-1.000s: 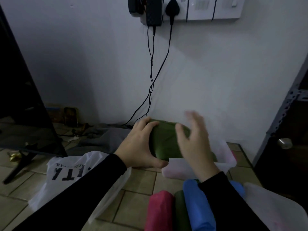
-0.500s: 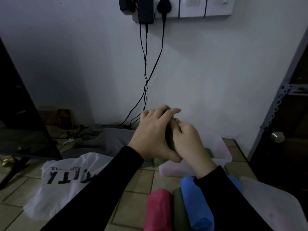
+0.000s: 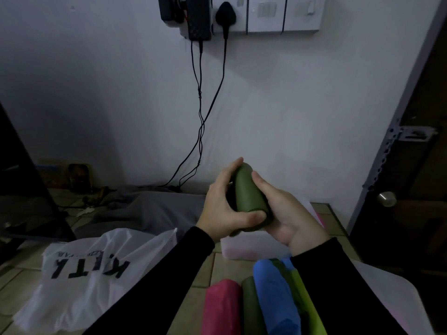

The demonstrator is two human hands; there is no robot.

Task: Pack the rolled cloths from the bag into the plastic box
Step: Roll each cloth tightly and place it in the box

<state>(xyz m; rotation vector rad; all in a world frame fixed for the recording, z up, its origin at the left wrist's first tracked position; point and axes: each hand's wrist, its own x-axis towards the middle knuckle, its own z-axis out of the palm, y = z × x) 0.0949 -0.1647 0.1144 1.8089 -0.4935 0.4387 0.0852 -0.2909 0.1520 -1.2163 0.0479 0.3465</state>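
Observation:
A dark green rolled cloth is held upright between both hands, above the clear plastic box on the tiled floor. My left hand grips its left side, thumb across the lower end. My right hand cups it from the right, fingers along the roll. A white plastic bag with black lettering lies at the lower left. Near the bottom edge lie a pink roll, a dark green roll, a blue roll and a light green roll.
A grey cloth lies crumpled by the wall. Black cables hang from wall sockets. A dark screen stands at the left, a door with a knob at the right. A clear lid lies at the lower right.
The green cloth went from a broad bundle to a tight roll. Both hands closed round it and turned it upright, a little to the right.

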